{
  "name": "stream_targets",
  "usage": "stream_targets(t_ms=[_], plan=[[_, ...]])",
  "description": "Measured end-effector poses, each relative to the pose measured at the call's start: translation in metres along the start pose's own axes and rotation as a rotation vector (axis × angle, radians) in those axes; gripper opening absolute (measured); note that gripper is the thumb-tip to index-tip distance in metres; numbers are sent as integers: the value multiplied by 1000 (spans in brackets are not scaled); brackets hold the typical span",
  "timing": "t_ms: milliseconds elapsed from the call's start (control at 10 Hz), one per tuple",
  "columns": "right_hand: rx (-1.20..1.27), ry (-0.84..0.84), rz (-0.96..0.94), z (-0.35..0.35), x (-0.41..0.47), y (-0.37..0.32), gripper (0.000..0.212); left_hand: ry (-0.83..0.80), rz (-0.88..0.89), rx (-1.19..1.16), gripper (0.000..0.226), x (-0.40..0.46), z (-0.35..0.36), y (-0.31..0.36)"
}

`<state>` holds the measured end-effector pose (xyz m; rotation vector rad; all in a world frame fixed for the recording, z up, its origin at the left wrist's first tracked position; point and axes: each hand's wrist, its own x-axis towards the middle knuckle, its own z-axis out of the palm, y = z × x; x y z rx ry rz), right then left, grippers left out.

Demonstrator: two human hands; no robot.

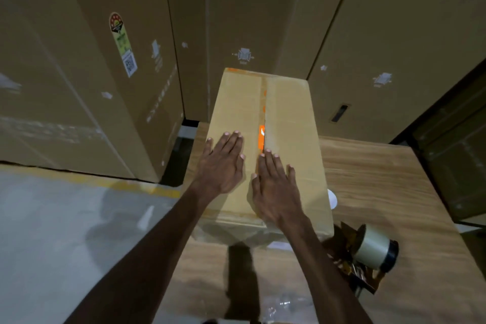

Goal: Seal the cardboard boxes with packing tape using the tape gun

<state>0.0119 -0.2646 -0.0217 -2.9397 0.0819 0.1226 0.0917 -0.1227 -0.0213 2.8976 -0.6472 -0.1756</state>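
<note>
Both hands flat, fingers straight, on box (265, 144) top: left hand (223, 163) left of centre seam, right hand (276, 189) on it. Tape gun (368, 252) lies on table (394, 192), near-right of box, apart from right hand.

Both arms reach forward, bare and nearly straight. The left hand (223, 163) lies flat, palm down, fingers straight and a little spread. The right hand (276, 187) lies flat just beside it, a bit nearer, fingers straight.
</note>
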Motion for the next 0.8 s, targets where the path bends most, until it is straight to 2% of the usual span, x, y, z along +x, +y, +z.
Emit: stream_targets(t_ms=[100, 200, 400, 500, 700, 800], plan=[[2, 15, -50, 6, -23, 3, 82, 0, -16, -6, 64, -4, 0, 1], [22, 5, -57, 6, -23, 6, 67, -20, -27, -13, 58, -15, 2, 5], [64, 100, -74, 5, -28, 5, 60, 50, -17, -27, 83, -100, 21, 22], [51, 102, -88, 1, -33, 3, 59, 98, -68, -35, 82, -114, 23, 27], [29, 25, -79, -11, -42, 1, 63, 38, -51, -49, 60, -110, 14, 30], [15, 98, -60, -29, -51, 0, 72, 15, -54, -98, 72, -107, 0, 27]])
